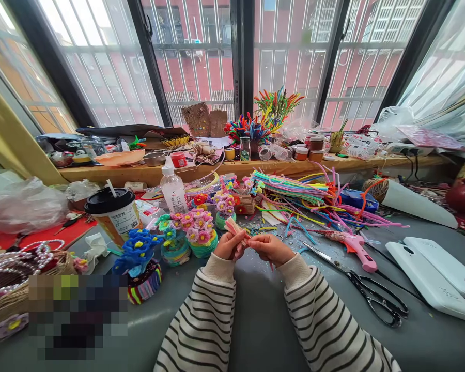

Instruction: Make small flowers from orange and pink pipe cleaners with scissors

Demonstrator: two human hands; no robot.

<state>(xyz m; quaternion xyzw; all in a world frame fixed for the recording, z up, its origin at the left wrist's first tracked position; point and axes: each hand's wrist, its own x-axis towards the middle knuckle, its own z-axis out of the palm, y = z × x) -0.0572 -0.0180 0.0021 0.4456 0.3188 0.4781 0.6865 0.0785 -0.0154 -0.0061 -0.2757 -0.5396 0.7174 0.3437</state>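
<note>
Both my hands meet over the middle of the grey table. My left hand (229,245) is closed round a small bundle of pale pink and cream pipe cleaners (234,227), whose folded tops stick up above the fingers. My right hand (272,249) pinches at the same pink piece from the other side; a thin pink end hangs below it. Just left of my hands stands a pot of pink pipe-cleaner flowers (198,227), with a blue-flowered pot (139,253) farther left. Scissors (356,281) lie partly opened to the right, near a pink glue gun (359,250).
A heap of coloured pipe cleaners (298,188) lies behind my hands. At left are a lidded drink cup (114,212), a clear bottle (173,191) and a woven basket (27,305) with beads. Two white flat devices (434,279) lie at right. A crowded wooden sill (213,169) runs behind.
</note>
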